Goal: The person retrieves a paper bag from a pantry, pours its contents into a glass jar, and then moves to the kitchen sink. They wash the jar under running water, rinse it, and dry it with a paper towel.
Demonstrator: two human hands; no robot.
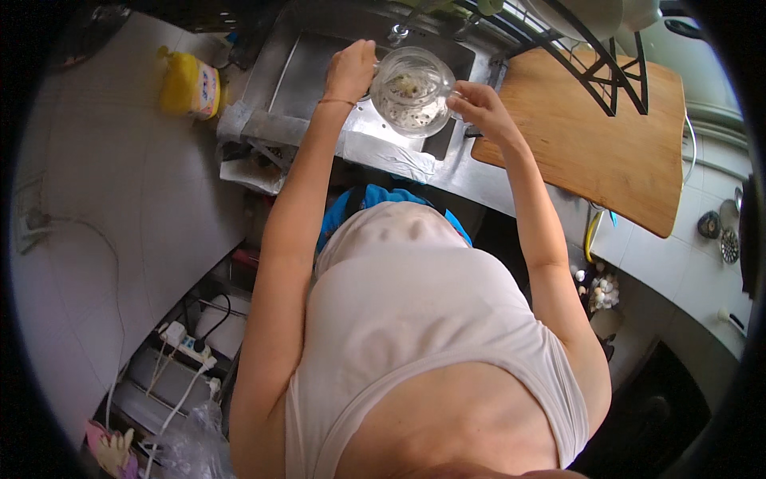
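Observation:
A clear glass pot hangs over the stainless steel sink, its mouth facing up towards me. Dark specks and pale, yellowish bits show inside the glass. My left hand is closed at the pot's left side, where the fingers hide most of a small handle. On the opposite side, my right hand grips a clear handle between thumb and fingers. The faucet stands just beyond the pot, at the sink's back edge.
Right of the sink lies a large wooden cutting board, with a black metal rack overhanging it. A yellow bottle stands to the left by the tiled wall. White cloth or plastic covers part of the sink's front edge. A power strip is lower left.

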